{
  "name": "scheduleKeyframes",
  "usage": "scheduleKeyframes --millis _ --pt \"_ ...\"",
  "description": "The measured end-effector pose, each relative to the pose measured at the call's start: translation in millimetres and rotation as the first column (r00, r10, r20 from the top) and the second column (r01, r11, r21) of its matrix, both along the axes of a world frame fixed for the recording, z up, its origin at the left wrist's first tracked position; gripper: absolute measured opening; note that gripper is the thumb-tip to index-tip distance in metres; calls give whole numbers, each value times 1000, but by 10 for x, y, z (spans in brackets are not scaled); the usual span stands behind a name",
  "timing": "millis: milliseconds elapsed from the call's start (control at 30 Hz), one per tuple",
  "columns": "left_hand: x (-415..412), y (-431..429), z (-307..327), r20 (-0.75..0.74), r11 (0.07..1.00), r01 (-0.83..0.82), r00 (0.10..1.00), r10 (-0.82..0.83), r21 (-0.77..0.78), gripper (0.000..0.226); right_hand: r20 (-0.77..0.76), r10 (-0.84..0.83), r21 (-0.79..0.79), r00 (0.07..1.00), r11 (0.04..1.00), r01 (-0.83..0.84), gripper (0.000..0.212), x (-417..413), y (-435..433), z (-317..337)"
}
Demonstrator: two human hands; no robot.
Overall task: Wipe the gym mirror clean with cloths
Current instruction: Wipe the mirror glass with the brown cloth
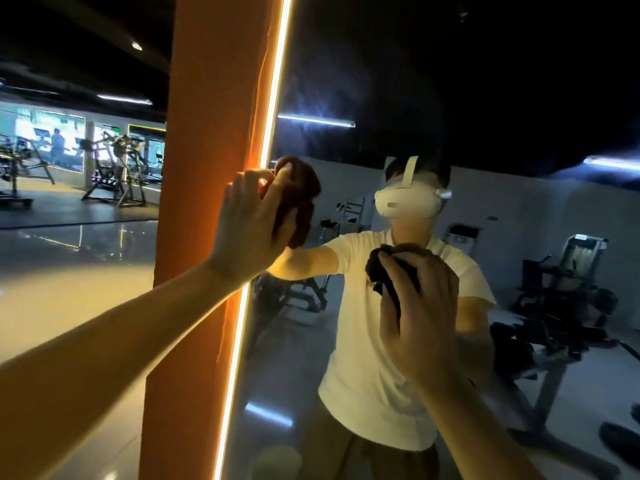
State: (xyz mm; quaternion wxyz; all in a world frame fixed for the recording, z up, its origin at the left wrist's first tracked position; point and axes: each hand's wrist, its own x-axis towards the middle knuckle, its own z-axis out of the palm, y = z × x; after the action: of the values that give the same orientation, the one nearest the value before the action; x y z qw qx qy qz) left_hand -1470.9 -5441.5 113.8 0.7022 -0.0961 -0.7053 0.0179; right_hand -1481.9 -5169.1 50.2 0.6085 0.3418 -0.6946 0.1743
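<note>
The gym mirror (pixel 450 98) fills the right of the head view, edged on its left by a glowing light strip (pixel 273 98). My left hand (pixel 247 230) presses a dark reddish cloth (pixel 299 199) against the glass close to that strip, fingers curled over the cloth's top. My right hand (pixel 420 306) grips a second bunched dark cloth (pixel 391 268) and holds it against the mirror lower and to the right. The mirror reflects a person in a white shirt and both raised arms.
An orange pillar (pixel 207 168) stands directly left of the mirror. Beyond it, a glossy floor (pixel 69 271) leads to gym machines (pixel 114 174) at the far left. More equipment appears only as reflection at the mirror's right.
</note>
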Motion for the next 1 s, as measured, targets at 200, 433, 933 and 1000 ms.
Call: scheduleKeyframes --millis 200,433,933,1000 --pt "-38 112 -1567 220 933 156 972 -86 -325 46 18 -4 -4 1000 1000 4 41 -27 -78 -256" --pt "5 -339 -1574 76 618 -57 980 186 -784 39 16 -45 46 999 998 44 41 -30 -112 -498" --pt "-132 -295 -1957 158 427 77 975 156 -901 61 3 -276 192 961 943 271 75 -11 -111 -896" --pt "-248 -248 -1546 38 483 -12 995 93 -876 57 -6 -300 186 954 937 296 65 -20 -87 -889"
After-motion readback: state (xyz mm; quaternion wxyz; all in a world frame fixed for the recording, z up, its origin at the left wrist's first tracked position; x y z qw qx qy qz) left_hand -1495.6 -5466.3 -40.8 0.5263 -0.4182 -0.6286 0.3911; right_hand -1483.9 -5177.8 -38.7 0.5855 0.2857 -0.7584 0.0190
